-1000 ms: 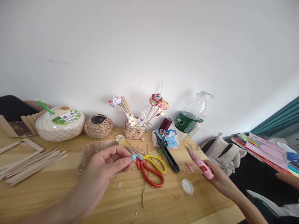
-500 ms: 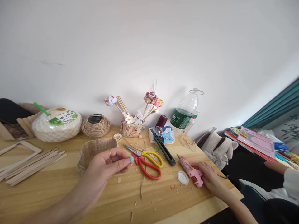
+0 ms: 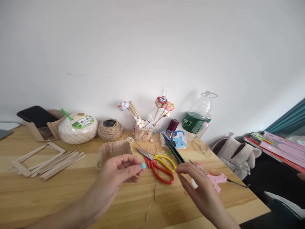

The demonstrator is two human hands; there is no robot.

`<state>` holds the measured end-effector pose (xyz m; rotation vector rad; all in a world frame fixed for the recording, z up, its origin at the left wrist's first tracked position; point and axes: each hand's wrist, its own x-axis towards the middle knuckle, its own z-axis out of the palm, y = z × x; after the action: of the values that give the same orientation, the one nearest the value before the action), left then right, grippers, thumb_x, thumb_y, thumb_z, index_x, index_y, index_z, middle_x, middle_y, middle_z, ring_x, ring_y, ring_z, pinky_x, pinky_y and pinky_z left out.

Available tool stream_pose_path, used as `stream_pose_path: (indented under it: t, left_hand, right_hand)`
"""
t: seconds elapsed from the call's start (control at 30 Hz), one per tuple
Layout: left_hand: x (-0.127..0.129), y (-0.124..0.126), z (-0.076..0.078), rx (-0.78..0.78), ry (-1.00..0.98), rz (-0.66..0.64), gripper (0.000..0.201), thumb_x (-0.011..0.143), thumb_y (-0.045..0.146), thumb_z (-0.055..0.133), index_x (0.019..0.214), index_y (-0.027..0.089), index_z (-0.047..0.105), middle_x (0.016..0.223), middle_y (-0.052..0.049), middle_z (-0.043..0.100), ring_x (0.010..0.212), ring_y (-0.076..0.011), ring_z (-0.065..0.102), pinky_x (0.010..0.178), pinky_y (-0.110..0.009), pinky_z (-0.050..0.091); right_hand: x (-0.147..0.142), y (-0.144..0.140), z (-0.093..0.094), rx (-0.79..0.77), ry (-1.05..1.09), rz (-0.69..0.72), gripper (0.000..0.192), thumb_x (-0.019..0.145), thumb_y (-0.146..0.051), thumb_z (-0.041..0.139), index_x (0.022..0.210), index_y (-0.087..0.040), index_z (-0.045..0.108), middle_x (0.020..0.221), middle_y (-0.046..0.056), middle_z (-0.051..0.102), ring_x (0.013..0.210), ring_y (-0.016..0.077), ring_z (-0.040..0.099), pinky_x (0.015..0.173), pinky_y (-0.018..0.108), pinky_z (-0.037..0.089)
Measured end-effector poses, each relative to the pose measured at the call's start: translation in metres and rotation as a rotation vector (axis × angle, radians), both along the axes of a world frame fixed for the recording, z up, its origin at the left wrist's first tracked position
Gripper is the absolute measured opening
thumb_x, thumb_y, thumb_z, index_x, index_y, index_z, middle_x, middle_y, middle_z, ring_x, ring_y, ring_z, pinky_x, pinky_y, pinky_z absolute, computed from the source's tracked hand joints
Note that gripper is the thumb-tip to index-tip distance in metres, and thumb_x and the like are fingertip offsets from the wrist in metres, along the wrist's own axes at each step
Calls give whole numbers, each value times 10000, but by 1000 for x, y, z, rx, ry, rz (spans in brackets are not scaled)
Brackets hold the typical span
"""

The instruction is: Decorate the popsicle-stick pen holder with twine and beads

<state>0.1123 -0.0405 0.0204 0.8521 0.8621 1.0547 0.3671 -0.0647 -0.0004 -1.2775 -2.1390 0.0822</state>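
My left hand (image 3: 121, 173) pinches a small light-blue bead-like piece (image 3: 143, 166) between thumb and fingertips, above the table in front of a light-brown basket (image 3: 114, 149). What exactly the piece is cannot be made out. My right hand (image 3: 199, 184) hovers with its fingers apart and nothing visible in them, close to the red and yellow handles of the scissors (image 3: 164, 168). Behind and to the right of it lies a pink glue gun (image 3: 219, 181), partly hidden by the hand. A black utility knife (image 3: 175, 149) rests beyond the fingertips, its near end covered.
Wooden craft sticks (image 3: 63, 165) and a stick frame (image 3: 17, 167) lie at left. Along the wall stand a wrapped coconut (image 3: 78, 132), a twine roll (image 3: 110, 132), a decorated holder (image 3: 144, 133) with paper flowers and a plastic bottle (image 3: 195, 121). A cord (image 3: 238, 183) trails over the right edge.
My right hand has left the glue gun, now lying turned on the table, and moved left toward the scissors. My left hand still pinches the blue piece. The view has swung left.
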Motion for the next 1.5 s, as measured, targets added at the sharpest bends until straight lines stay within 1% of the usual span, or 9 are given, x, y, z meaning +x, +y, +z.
stream_pose_path:
  t: [0.17, 0.3, 0.4, 0.53, 0.7, 0.8, 0.9, 1.17, 1.5]
  left_hand:
    - [-34, -12, -3, 117, 205, 165, 114, 597, 247, 762, 608, 171, 677, 596, 9, 639, 582, -120, 547, 583, -223, 447]
    - [-62, -21, -18, 161, 343, 280, 90, 653, 265, 729, 634, 189, 686, 606, 13, 643, 601, -122, 556, 606, -213, 459]
    - [-76, -24, -29, 186, 387, 322, 94, 637, 271, 734, 625, 193, 684, 581, 22, 639, 575, -119, 561, 574, -203, 471]
    - [-83, -23, -34, 339, 495, 387, 64, 627, 250, 730, 629, 203, 687, 583, 28, 665, 547, -113, 588, 527, -184, 490]
    - [-83, -18, -32, 851, 671, 469, 117, 728, 101, 637, 724, 213, 673, 699, 24, 699, 649, -114, 651, 594, -176, 531]
    - [-82, -13, -31, 1191, 821, 494, 176, 759, 21, 599, 811, 182, 647, 742, -5, 682, 694, -115, 643, 642, -197, 530]
    - [-81, -6, -33, 1405, 950, 512, 177, 781, -9, 567, 847, 144, 627, 754, -39, 665, 700, -125, 624, 648, -226, 526]
    - [-85, 11, -42, 1607, 1122, 457, 137, 817, 5, 533, 881, 76, 631, 770, -95, 675, 748, -162, 627, 690, -264, 532]
    - [-95, 26, -57, 1800, 1206, 283, 248, 883, 42, 418, 1051, 22, 600, 970, -174, 664, 1027, -255, 567, 774, -353, 535]
  right_hand:
    - [-55, 38, 7, -36, -32, 250, 222, 897, -109, 426, 1059, -209, 538, 1027, 81, 586, 926, 185, 577, 785, 319, 487]
    - [-85, 74, 12, -20, -210, 403, 391, 835, -43, 487, 1193, -199, 517, 1231, 133, 471, 1138, 264, 442, 913, 452, 409]
    - [-104, 89, 16, -99, -229, 538, 233, 814, -89, 577, 1019, -190, 623, 1232, 125, 487, 1179, 294, 379, 959, 500, 339]
    - [-115, 94, 17, -180, -128, 650, 51, 843, -198, 596, 873, -177, 631, 1049, 83, 587, 1069, 226, 463, 935, 392, 374]
    - [-114, 91, 15, -350, 53, 693, 228, 889, -348, 521, 780, -158, 581, 755, 7, 564, 731, 146, 515, 679, 258, 426]
    - [-110, 92, 10, -451, 148, 701, 256, 886, -384, 514, 786, -157, 577, 755, -1, 555, 743, 144, 509, 684, 250, 414]
    - [-105, 95, 3, -547, 225, 699, 256, 884, -395, 513, 824, -155, 578, 798, 9, 559, 787, 150, 511, 721, 261, 414]
    - [-100, 102, -3, -695, 351, 674, 263, 867, -411, 536, 786, -163, 567, 756, -13, 502, 747, 135, 468, 694, 255, 378]
    - [-98, 100, 4, -765, 358, 678, 164, 867, -322, 562, 805, -176, 603, 796, -17, 520, 799, 137, 477, 742, 252, 367]
